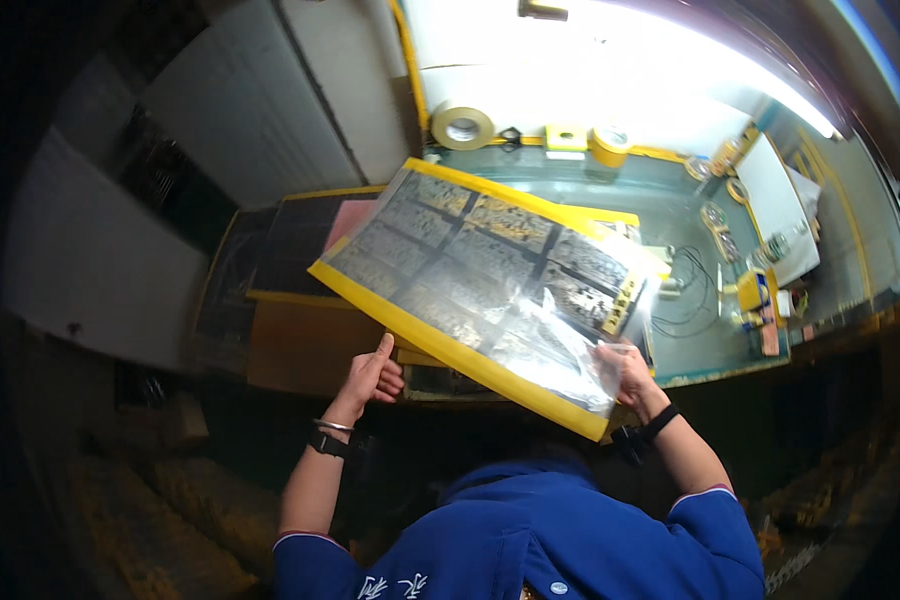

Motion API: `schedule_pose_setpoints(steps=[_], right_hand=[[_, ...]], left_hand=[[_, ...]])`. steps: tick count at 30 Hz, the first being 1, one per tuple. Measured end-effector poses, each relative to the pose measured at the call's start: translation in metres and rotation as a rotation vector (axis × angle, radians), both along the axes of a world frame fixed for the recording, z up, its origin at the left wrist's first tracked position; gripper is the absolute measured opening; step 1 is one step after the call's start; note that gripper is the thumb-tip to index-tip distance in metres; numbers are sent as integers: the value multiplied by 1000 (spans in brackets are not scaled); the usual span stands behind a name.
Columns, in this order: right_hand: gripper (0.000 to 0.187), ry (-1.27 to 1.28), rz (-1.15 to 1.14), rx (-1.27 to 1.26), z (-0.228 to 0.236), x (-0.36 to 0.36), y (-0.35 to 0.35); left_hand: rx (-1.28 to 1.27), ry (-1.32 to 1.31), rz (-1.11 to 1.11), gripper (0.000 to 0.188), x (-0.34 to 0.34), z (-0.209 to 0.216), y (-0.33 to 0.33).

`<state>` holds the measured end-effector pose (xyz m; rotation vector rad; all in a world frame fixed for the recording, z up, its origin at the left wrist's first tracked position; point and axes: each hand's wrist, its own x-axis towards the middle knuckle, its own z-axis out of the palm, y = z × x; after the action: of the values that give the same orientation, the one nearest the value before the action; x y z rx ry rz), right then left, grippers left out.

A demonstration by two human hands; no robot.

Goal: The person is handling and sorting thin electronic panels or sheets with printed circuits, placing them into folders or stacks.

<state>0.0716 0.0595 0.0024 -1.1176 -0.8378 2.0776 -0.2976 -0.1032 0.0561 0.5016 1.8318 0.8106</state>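
Observation:
A large clear film sheet (450,270) with dark rectangular patterned panels and yellow taped edges hangs tilted above the table. My right hand (630,372) pinches it near its lower right corner, where the plastic is creased and shiny. Close under its long near edge is my left hand (375,375), thumb up and fingers loosely bent apart, holding nothing I can see. The thumb tip comes close to the yellow border; whether it touches, I cannot tell. A dark-banded watch (328,443) is on my left wrist and a black band (660,422) on my right.
Behind the sheet is a glass-topped table (685,355) under a bright tube lamp (770,85). Tape rolls (463,126) line its back edge. To the right lie a dark cable (705,295), a yellow box (753,290) and small bottles. Brown board (305,345) and dark framed sheets (300,230) lie left.

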Motion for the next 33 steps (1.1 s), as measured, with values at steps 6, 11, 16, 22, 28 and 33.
schedule_pose_setpoints(steps=[6,11,16,22,28,33], right_hand=[[26,18,149,105,14,-1,2],[45,-88,201,279,27,20,15],[49,-173,86,259,52,52,20],[49,-302,37,131,56,124,13],[46,-268,22,148,27,131,36],[65,-707,306,260,14,131,95]], left_hand=[[613,-191,346,36,-9,9,-21],[755,-1,843,30,-42,2,-20],[1079,-72,889,57,-172,-11,-57],[1105,419,1157,48,-258,58,-107],[1020,661,1300,41,-256,76,-192],[1040,537,1254,33,-201,66,-224]])
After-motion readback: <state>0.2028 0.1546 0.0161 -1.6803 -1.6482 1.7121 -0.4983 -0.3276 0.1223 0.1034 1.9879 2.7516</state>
